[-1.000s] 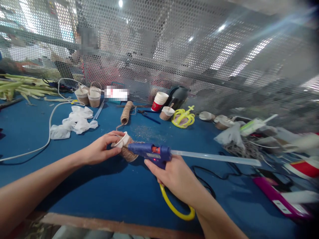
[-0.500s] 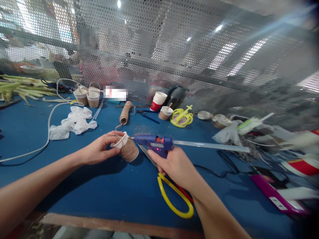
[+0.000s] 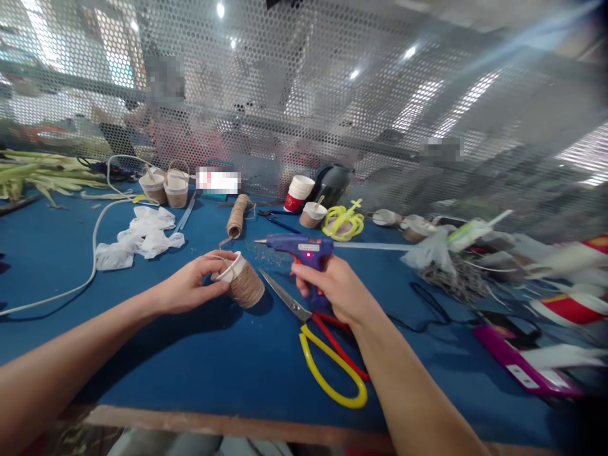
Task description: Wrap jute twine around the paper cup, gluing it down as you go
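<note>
My left hand (image 3: 197, 282) grips a paper cup (image 3: 246, 285) wound with brown twine; the cup lies tilted, its white rim toward my fingers. In my right hand (image 3: 339, 285) is a blue hot glue gun (image 3: 297, 243) with a lit red light, its nozzle pointing left, apart from the cup. A long clear glue stick (image 3: 375, 246) juts from its back. Scissors (image 3: 327, 358) with yellow and red handles lie beneath my right hand, blades slightly apart. Behind the cup, a spool of twine (image 3: 237, 216) lies on its side, a strand trailing toward the cup.
On the blue table (image 3: 180, 373) lie crumpled white plastic (image 3: 142, 234), twine-wrapped cups (image 3: 177, 190), pliers (image 3: 280, 221) and a yellow crown-shaped piece (image 3: 342, 223). A purple power strip (image 3: 517, 367) and tangled scraps sit right. A perforated metal screen (image 3: 266, 95) stands behind.
My right hand has drawn the glue gun up and to the right, its nozzle off the cup. The scissors' blades now show more fully. My left hand and the cup have stayed put.
</note>
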`<state>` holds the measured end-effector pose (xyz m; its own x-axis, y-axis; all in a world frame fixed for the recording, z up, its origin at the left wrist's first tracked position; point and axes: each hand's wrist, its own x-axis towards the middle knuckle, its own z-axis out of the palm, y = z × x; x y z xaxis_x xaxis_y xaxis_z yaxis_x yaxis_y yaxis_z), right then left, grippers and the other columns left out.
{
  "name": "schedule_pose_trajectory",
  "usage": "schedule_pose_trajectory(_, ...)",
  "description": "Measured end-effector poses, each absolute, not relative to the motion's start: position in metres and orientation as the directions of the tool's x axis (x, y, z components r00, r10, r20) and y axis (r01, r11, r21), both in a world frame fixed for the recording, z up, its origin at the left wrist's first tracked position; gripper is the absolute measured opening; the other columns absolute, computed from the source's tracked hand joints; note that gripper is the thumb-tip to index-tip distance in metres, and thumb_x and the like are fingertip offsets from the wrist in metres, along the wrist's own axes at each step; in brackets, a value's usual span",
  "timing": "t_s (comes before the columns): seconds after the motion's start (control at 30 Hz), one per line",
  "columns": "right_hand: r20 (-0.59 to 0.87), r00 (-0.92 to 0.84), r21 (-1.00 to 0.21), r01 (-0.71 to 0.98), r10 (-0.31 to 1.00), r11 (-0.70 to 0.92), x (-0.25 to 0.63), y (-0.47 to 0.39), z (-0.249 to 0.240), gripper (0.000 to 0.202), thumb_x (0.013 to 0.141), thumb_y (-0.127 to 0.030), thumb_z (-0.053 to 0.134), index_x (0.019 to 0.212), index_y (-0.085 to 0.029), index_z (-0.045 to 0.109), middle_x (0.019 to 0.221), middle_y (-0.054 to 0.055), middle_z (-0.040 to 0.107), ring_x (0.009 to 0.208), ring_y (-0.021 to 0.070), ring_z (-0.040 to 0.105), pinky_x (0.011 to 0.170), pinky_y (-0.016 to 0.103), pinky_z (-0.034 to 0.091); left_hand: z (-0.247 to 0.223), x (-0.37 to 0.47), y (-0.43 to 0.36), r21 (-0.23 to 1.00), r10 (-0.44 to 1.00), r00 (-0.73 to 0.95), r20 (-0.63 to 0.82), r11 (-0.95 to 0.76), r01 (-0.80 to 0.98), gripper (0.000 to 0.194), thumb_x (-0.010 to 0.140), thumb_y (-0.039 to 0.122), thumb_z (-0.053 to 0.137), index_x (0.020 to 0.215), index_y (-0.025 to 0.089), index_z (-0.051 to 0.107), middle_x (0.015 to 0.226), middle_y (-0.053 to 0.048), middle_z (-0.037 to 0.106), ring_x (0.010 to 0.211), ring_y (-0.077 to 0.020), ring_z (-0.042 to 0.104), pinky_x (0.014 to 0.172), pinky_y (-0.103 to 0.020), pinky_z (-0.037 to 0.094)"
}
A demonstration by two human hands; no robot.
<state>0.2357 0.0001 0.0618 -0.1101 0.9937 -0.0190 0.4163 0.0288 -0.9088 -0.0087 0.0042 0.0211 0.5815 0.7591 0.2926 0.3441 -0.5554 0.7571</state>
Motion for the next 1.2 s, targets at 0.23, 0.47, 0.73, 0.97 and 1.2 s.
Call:
schedule_pose_trajectory(0.23,-0.027,0.146,-0.777,0.619,0.989,-0.113,0.249,0.051,0.031,0.025,0.078,-0.034,0.049,0.063,-0.015,0.051,0.047,-0.001,0.050,0.041,0.0085,0.047,0.040,0.020,0.039,0.025,-0.011,0.004,0.759,0.765,0.574,0.292,-0.551,0.348,0.017,0.081,0.028,0.046,0.077,0.014,0.057,0.117,-0.013,0.052,0.119,-0.0247,0.040,0.098,-0.037,0.034)
schedule_pose_trajectory(0.47,0.027,0.170,-0.591,0.798,0.985,-0.122,0.239,0.062,0.027,0.024,0.072,-0.030,0.057,0.056,-0.016,0.049,0.049,0.005,0.053,0.053,0.0181,0.056,0.052,0.030,0.044,0.030,-0.012,0.002,0.748,0.752,0.584,0.305,-0.569,0.342,0.016,0.080,0.026,0.046,0.075,0.014,0.056,0.115,-0.013,0.053,0.116,-0.0241,0.042,0.096,-0.036,0.036)
schedule_pose_trajectory(0.73,0.233,-0.504,-0.515,0.662,0.832,0.545,0.176,0.018,0.084,0.023,0.079,-0.037,0.051,0.074,-0.017,0.061,0.092,0.007,0.060,0.090,0.0157,0.054,0.081,0.028,0.040,0.027,-0.008,-0.002,0.752,0.726,0.615,0.310,-0.583,0.309,0.015,0.079,0.024,0.049,0.084,0.013,0.058,0.112,-0.011,0.054,0.111,-0.0225,0.045,0.096,-0.034,0.036)
schedule_pose_trajectory(0.97,0.022,-0.560,-0.668,0.608,0.828,0.429,0.155,0.016,0.086,0.013,0.070,-0.025,0.058,0.065,-0.014,0.056,0.078,0.006,0.061,0.069,0.0144,0.055,0.063,0.028,0.042,0.029,-0.008,-0.003,0.804,0.724,0.638,0.262,-0.529,0.271,0.018,0.078,0.022,0.052,0.091,0.013,0.060,0.110,-0.010,0.055,0.109,-0.0222,0.046,0.098,-0.033,0.032)
schedule_pose_trajectory(1.2,0.111,-0.352,-0.922,0.312,0.930,0.228,0.180,0.011,0.078,0.014,0.069,-0.027,0.059,0.074,-0.015,0.056,0.084,0.006,0.062,0.078,0.0146,0.057,0.075,0.032,0.043,0.031,-0.011,0.000,0.890,0.717,0.651,0.250,-0.435,0.138,0.014,0.080,0.024,0.051,0.082,0.013,0.058,0.115,-0.009,0.052,0.106,-0.0211,0.049,0.094,-0.034,0.035)
